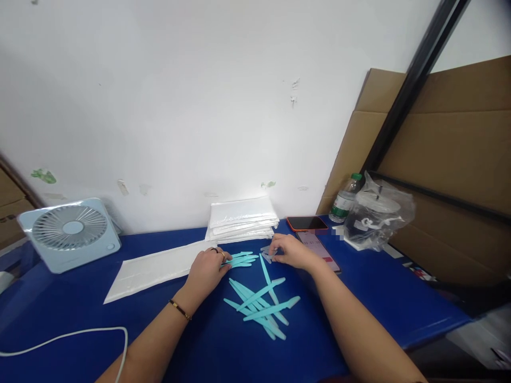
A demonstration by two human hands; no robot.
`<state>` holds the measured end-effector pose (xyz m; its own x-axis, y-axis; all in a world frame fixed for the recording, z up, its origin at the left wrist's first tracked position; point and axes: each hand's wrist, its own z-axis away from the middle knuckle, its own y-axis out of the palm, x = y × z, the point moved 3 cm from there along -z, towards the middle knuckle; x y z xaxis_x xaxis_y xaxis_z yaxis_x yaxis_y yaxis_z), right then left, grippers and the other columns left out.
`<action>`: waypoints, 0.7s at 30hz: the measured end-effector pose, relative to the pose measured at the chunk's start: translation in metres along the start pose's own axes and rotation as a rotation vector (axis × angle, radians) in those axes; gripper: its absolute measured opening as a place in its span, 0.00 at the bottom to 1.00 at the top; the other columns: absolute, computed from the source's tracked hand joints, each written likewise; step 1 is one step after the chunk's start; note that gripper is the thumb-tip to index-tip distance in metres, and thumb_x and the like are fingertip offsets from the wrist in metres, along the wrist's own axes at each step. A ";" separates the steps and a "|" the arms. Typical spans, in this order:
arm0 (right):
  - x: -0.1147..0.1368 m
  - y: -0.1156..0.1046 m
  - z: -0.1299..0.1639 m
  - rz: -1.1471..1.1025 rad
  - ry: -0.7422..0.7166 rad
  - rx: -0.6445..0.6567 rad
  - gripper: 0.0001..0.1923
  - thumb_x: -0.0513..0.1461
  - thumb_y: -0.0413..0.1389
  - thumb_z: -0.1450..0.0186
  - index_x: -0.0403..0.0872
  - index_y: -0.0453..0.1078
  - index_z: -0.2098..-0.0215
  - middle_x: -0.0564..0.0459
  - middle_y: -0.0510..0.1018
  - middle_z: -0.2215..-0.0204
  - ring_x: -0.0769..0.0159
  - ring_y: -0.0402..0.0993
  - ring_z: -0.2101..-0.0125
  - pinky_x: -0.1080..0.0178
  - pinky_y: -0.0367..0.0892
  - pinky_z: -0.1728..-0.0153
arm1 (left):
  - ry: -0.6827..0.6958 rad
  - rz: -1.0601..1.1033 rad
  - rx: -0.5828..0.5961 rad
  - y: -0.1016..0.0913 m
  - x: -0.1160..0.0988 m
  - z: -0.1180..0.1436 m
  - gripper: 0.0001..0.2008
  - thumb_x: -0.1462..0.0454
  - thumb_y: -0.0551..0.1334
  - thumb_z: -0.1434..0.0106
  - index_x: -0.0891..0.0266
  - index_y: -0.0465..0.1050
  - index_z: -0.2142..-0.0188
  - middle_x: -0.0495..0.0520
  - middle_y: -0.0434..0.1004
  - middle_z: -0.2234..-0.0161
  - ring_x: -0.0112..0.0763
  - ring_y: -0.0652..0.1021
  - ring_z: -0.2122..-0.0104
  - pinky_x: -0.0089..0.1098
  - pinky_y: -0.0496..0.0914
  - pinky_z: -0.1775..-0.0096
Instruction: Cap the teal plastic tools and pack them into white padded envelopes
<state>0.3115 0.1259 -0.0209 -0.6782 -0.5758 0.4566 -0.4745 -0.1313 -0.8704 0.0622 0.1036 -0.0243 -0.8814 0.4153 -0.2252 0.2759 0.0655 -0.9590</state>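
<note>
My left hand is closed around the left ends of a small bundle of turquoise eyebrow razors, which points to the right over the blue table. Just past that bundle, the fingers of my right hand pinch small translucent pieces that look like blade covers. Whether these pieces join the bundle I cannot tell. Nearer to me lies a loose, crisscrossed pile of turquoise razors with pale translucent ends. One single razor slants from the pile up toward my right fingertips.
Behind my hands is a stack of white padded envelopes, with a long white envelope to the left. A fan and white cable are on the left. Two phones, a bottle and a bagged container stand right.
</note>
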 end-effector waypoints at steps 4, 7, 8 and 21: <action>0.021 0.011 -0.001 0.046 -0.150 0.178 0.12 0.31 0.58 0.46 0.52 0.74 0.65 0.56 0.69 0.65 0.69 0.68 0.67 0.63 0.57 0.58 | 0.033 0.042 0.015 0.005 -0.004 0.002 0.10 0.62 0.58 0.42 0.56 0.74 0.62 0.52 0.75 0.63 0.36 0.73 0.62 0.32 0.63 0.61; 0.032 0.019 -0.004 0.136 -0.189 0.245 0.14 0.30 0.57 0.48 0.51 0.74 0.66 0.55 0.68 0.64 0.71 0.66 0.70 0.65 0.57 0.63 | 0.087 0.083 0.043 0.008 -0.007 0.003 0.09 0.62 0.59 0.43 0.56 0.74 0.62 0.51 0.75 0.64 0.35 0.73 0.63 0.31 0.63 0.61; 0.035 0.021 -0.005 0.175 -0.193 0.251 0.14 0.29 0.57 0.49 0.50 0.74 0.67 0.55 0.69 0.64 0.71 0.66 0.70 0.66 0.57 0.65 | 0.107 0.093 0.054 0.008 -0.008 0.003 0.09 0.63 0.59 0.43 0.56 0.74 0.63 0.51 0.75 0.64 0.34 0.73 0.63 0.31 0.63 0.61; 0.043 0.025 -0.009 0.422 -0.189 0.267 0.12 0.30 0.54 0.51 0.49 0.71 0.70 0.55 0.69 0.66 0.69 0.65 0.72 0.66 0.52 0.73 | 0.300 0.203 0.207 0.007 -0.048 0.027 0.09 0.55 0.60 0.42 0.55 0.71 0.65 0.48 0.73 0.65 0.33 0.71 0.62 0.33 0.60 0.58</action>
<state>0.2654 0.1049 -0.0210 -0.6545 -0.7552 0.0367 -0.0057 -0.0435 -0.9990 0.0964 0.0600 -0.0246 -0.6576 0.6494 -0.3819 0.3224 -0.2155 -0.9217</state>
